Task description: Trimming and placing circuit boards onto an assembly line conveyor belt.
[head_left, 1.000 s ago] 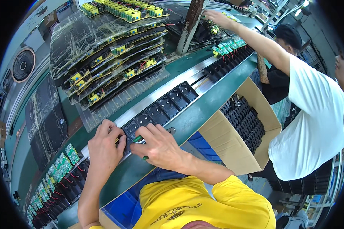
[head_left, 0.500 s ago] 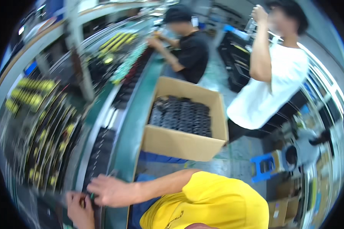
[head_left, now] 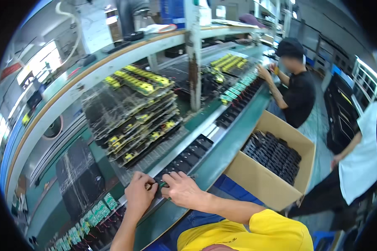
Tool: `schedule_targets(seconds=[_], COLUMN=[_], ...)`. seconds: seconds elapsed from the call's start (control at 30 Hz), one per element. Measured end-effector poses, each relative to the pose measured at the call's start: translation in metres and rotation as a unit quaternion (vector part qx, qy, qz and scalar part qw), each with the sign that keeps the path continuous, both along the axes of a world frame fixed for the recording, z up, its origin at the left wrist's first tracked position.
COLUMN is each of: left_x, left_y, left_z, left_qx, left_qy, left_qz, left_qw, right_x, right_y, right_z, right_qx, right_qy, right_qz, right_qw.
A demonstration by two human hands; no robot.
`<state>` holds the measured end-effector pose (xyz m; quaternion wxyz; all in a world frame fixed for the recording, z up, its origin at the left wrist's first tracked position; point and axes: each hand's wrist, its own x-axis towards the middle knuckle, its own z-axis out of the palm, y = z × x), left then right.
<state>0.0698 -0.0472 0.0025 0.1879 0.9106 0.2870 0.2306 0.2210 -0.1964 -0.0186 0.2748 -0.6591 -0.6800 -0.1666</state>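
Over the green-edged conveyor line, my left hand point(head_left: 140, 193) has its fingers curled round something dark, mostly hidden by them. My right hand point(head_left: 183, 191) is close beside it, closed on a small green object point(head_left: 163, 184). Too little of that shows to tell its kind. A row of black plastic cases point(head_left: 187, 155) runs along the line just beyond my fingers. Near my left forearm, green circuit boards point(head_left: 94, 214) with red wires lie along the line.
Left of the line are stacked trays point(head_left: 134, 121) with yellow parts and a black stack point(head_left: 80, 171). At right stands an open carton point(head_left: 266, 184) of black parts. A person in black point(head_left: 299, 94) works farther up; another in white point(head_left: 360, 154) stands right.
The view has swung left, so the scene sits farther right and more circuit boards show. My hands remain close together over the line. The person in white has lowered a raised arm.
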Motion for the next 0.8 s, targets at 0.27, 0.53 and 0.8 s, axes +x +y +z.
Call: schedule_targets(seconds=[0.27,0.53,0.8], left_x=[-0.012,-0.002,-0.002], left_y=[0.001,0.003,0.006], left_z=[0.000,0.009,0.003], left_qx=[0.032,-0.004,-0.036], left_qy=[0.035,0.110,0.104], left_qz=[-0.038,-0.018,-0.005], left_qw=[0.998,0.994,0.994], right_x=[-0.002,0.029,0.018], right_y=[-0.002,0.000,0.071], right_z=[0.004,0.048,0.033], right_qx=[-0.022,-0.062,0.091], right_qy=[0.006,0.209,0.775], right_qz=[0.002,0.139,0.286], right_qw=[1.000,0.966,0.556])
